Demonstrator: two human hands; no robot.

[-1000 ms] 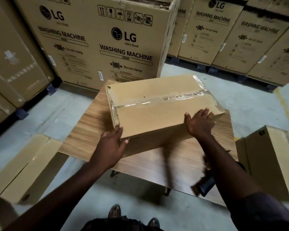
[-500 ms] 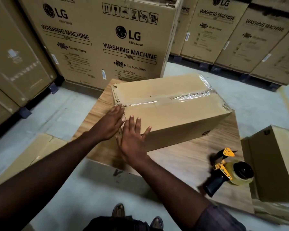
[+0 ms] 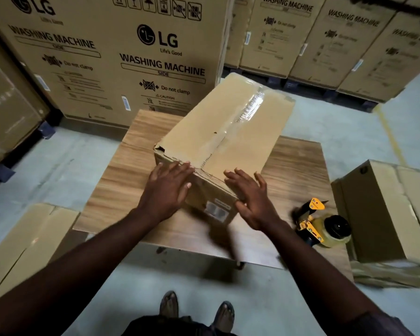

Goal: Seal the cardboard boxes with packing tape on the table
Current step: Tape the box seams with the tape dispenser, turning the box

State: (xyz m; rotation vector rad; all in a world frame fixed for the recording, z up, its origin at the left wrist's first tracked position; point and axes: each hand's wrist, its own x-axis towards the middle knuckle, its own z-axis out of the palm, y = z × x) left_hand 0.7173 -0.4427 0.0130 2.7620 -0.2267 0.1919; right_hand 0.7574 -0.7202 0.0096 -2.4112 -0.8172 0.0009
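Note:
A brown cardboard box (image 3: 228, 132) lies on the wooden table (image 3: 121, 190), its short end turned toward me. Clear tape runs along its top seam. My left hand (image 3: 166, 190) lies flat with straight fingers on the near end's left side. My right hand (image 3: 251, 198) touches the near right corner, fingers spread. A yellow and black tape dispenser (image 3: 321, 224) with a roll of clear tape sits on the table's near right corner, apart from both hands.
Large washing machine cartons (image 3: 112, 57) stand stacked behind the table and along the back. Another brown box (image 3: 388, 209) sits to the right of the table. Flattened cardboard (image 3: 27, 241) lies on the floor at the left. My feet show below.
The box has been turned from lying sideways to pointing its short end at me. Both hands moved with it, the right hand shifting to the near right corner.

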